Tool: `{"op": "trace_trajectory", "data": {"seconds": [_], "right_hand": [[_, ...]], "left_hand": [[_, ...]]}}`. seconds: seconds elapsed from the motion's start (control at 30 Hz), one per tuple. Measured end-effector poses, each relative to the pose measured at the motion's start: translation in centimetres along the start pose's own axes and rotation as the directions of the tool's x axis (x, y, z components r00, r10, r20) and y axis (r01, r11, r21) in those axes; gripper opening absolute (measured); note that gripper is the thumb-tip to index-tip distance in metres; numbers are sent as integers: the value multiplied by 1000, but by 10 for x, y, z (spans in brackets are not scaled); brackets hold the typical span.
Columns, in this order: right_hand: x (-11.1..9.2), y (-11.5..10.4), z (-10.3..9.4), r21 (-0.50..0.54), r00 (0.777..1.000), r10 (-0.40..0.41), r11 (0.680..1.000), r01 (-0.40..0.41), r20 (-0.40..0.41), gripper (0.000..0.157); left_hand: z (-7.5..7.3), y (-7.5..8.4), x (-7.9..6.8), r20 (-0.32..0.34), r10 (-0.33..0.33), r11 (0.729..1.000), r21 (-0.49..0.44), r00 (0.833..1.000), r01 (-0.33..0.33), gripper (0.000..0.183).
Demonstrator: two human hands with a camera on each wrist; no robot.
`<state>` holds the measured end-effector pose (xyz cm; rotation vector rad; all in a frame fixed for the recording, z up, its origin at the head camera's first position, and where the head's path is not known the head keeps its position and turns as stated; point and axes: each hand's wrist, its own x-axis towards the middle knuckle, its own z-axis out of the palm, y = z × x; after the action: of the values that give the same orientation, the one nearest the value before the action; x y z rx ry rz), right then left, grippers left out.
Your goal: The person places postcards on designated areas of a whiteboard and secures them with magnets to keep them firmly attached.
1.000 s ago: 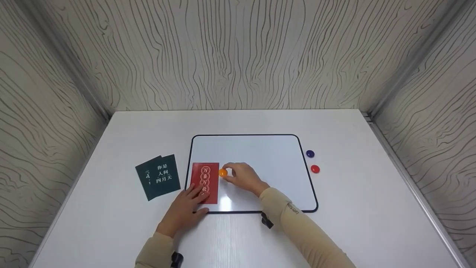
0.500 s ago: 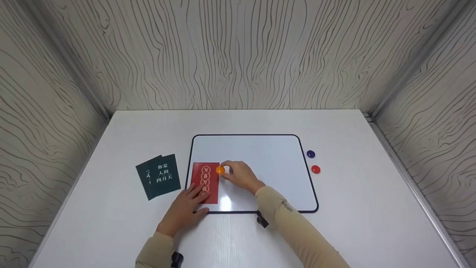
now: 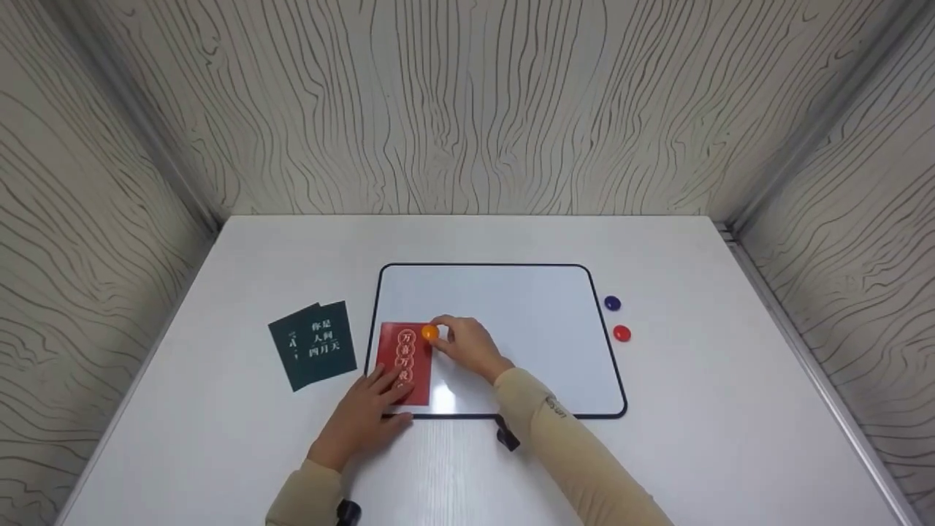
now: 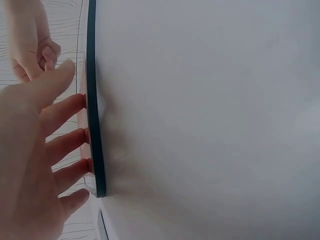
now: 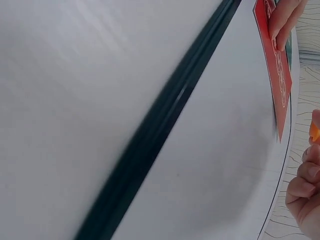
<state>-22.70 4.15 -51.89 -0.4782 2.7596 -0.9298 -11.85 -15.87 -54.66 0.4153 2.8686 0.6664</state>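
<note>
A red card (image 3: pixel 418 391) with pale Chinese characters lies at the left side of a black-edged whiteboard (image 3: pixel 511 307). My left hand (image 3: pixel 369 410) rests with spread fingers on the card's lower left part, its thumb near the board's front edge. Between thumb and forefinger, my right hand (image 3: pixel 467 345) pinches an orange round magnet (image 3: pixel 429 332). In the head view the magnet overlaps the card's top right corner. The right wrist view shows the orange magnet (image 5: pixel 314 131) at its right edge, apart from the board surface, while the red card (image 5: pixel 276 75) slants along the board.
Two overlapping dark green cards (image 3: pixel 329 340) with white characters lie left of the board. To its right are a dark blue round magnet (image 3: pixel 612 303) and a red one (image 3: pixel 621 333). Patterned panels (image 3: pixel 467 109) stand around the white table (image 3: pixel 694 438).
My right hand has moved slightly left and away from me, bringing the orange magnet from beside the card to over its corner. The card has shifted slightly toward the board's front edge.
</note>
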Motion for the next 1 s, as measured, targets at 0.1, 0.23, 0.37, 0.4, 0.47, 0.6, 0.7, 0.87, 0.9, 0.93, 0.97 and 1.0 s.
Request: {"op": "trace_trajectory", "data": {"seconds": [0.1, 0.23, 0.37, 0.4, 0.47, 0.6, 0.7, 0.87, 0.9, 0.93, 0.97, 1.0], "right_hand": [[2, -1, 3, 6, 1000, 10, 1000, -10, -8, 35], [5, -2, 8, 19, 999, 24, 1000, -23, -33, 35], [9, -3, 13, 33, 998, 29, 999, -27, -55, 35], [9, -3, 13, 32, 998, 28, 999, -26, -59, 35], [10, -4, 15, 24, 998, 19, 1000, -17, -67, 35], [12, -5, 17, 31, 997, 27, 999, -25, -74, 37], [13, -5, 19, 30, 997, 33, 999, -31, -74, 39], [16, 0, 21, -10, 996, -5, 1000, 4, -90, 37], [16, 0, 21, -17, 996, -10, 1000, 9, -93, 37], [16, 0, 22, -12, 996, -4, 1000, 3, -88, 37], [17, 0, 22, -12, 996, -1, 1000, 0, -87, 37], [17, 0, 22, -11, 996, 0, 1000, -1, -89, 37]], "left_hand": [[-1, -1, -1, 2, 0, 1000, -2, 1000, 0, 58], [-1, -1, -2, -4, 1, 1000, -6, 1000, -1, 58], [-2, 0, -1, -6, 2, 1000, -17, 1000, -2, 57], [-2, 1, -1, -6, 2, 1000, -20, 1000, -2, 57], [-2, 1, -1, -5, -1, 1000, -25, 1000, 0, 57], [-2, 1, 0, -7, 1, 1000, -24, 1000, -1, 57], [-2, 2, 0, -10, 4, 1000, -18, 1000, -5, 57], [-1, 3, -1, -9, 11, 1000, -13, 1000, -11, 57], [-1, 3, -1, -6, 11, 1000, -13, 1000, -11, 57], [-1, 3, -1, -5, 9, 1000, -15, 1000, -9, 57], [-1, 2, -1, -5, 10, 1000, -15, 1000, -10, 57], [-1, 2, -1, -4, 7, 1000, -18, 1000, -7, 57]]}}
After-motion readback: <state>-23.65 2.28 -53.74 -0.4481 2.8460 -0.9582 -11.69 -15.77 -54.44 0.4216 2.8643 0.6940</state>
